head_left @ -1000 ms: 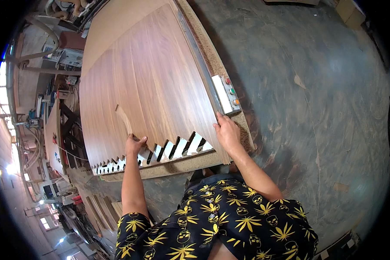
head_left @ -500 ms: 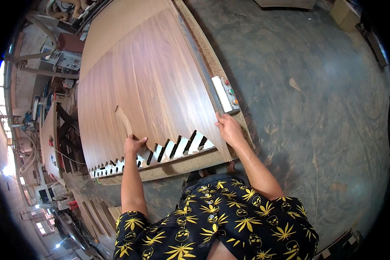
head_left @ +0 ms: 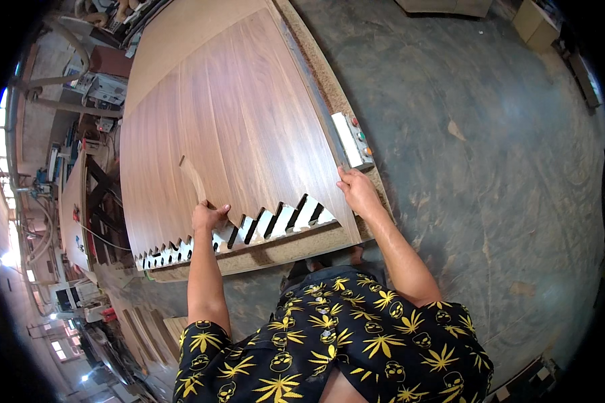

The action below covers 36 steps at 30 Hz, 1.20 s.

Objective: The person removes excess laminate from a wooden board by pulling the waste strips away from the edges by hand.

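A wide wood-grain panel [head_left: 222, 127] lies flat on the worktable, its near edge cut into slanted teeth. Through the gaps between the teeth a white strip with dark slots [head_left: 284, 220] shows. My left hand [head_left: 210, 216] is closed near this toothed edge, thumb pointing right. From it a slim, curved wooden strip [head_left: 195, 180] reaches away over the panel; its near end is hidden in my grip. My right hand [head_left: 360, 193] is closed on the panel's right edge near the front corner, just below a button box [head_left: 351, 140].
The chipboard table edge [head_left: 275, 250] runs along the front. A bare brown board [head_left: 171, 43] lies beyond the panel. Machinery and a second bench [head_left: 74, 215] stand at left, with wooden slats [head_left: 151, 332] below. Grey floor [head_left: 464, 174] spreads on the right.
The view has shifted slightly, and the panel's front edge sits a little higher in it. Both hands keep their places and grips.
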Motion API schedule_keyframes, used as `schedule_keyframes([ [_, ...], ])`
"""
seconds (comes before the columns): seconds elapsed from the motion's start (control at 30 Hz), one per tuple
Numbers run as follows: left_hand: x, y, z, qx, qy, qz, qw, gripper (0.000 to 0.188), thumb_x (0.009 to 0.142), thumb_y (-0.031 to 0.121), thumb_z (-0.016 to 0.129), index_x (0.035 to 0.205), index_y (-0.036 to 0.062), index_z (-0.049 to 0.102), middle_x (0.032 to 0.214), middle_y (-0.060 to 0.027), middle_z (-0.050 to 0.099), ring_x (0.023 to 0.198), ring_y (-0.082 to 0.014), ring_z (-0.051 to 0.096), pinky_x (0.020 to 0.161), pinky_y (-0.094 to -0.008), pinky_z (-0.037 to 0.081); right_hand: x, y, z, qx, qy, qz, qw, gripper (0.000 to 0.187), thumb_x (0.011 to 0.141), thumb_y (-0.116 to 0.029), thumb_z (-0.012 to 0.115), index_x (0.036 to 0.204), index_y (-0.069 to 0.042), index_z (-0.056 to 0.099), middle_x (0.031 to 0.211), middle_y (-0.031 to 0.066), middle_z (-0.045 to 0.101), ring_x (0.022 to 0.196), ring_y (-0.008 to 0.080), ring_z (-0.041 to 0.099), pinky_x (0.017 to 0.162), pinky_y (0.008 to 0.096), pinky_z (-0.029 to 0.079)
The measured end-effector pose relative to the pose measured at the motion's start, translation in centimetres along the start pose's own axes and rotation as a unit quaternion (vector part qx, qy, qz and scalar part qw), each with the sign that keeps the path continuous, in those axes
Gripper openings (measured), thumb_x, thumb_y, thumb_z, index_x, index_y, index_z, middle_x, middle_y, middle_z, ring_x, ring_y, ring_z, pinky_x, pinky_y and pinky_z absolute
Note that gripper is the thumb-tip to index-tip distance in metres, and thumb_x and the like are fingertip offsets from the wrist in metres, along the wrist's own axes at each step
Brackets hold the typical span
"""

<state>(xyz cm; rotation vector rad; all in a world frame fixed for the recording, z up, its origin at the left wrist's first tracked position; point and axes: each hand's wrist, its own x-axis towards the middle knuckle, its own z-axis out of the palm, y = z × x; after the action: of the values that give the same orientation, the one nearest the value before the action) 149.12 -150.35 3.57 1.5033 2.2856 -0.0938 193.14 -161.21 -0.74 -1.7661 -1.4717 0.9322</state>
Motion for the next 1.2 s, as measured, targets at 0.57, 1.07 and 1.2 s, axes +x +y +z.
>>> schedule_keyframes([
  [0.57, -0.2, 0.5, 0.0, 0.029, 0.005, -0.005, 1.000, 0.072, 0.061, 0.053, 0.090, 0.106, 0.0015, 0.068, 0.102, -0.0168, 0.073, 0.099, -0.0341, 0.069, 0.084, -0.0431, 0.054, 0.1, 0.9, 0.5, -0.008, 0.035, -0.064, 0.997, 0.036, 0.092, -0.014, 0.063, 0.123, 0.004, 0.061, 0.103, 0.0255, 0.063, 0.099, 0.0430, 0.060, 0.086, 0.0492, 0.048],
  [1.07, -0.6, 1.0, -0.7, 0.021, -0.010, -0.017, 1.000, 0.067, 0.062, 0.047, 0.091, 0.105, 0.0009, 0.068, 0.103, -0.0161, 0.073, 0.097, -0.0316, 0.070, 0.084, -0.0419, 0.053, 0.2, 1.0, 0.3, -0.011, 0.013, -0.060, 0.998, 0.035, 0.093, -0.015, 0.063, 0.122, 0.004, 0.062, 0.103, 0.0264, 0.063, 0.098, 0.0438, 0.060, 0.087, 0.0488, 0.049],
  [1.2, 0.0, 0.3, -0.4, 0.015, -0.009, -0.010, 1.000, 0.069, 0.062, 0.048, 0.091, 0.107, 0.0004, 0.068, 0.103, -0.0165, 0.073, 0.098, -0.0321, 0.069, 0.085, -0.0420, 0.053, 0.0, 0.4, 0.0, 0.001, 0.009, -0.055, 0.998, 0.033, 0.093, -0.015, 0.063, 0.120, 0.005, 0.062, 0.101, 0.0259, 0.062, 0.096, 0.0438, 0.060, 0.086, 0.0492, 0.049],
])
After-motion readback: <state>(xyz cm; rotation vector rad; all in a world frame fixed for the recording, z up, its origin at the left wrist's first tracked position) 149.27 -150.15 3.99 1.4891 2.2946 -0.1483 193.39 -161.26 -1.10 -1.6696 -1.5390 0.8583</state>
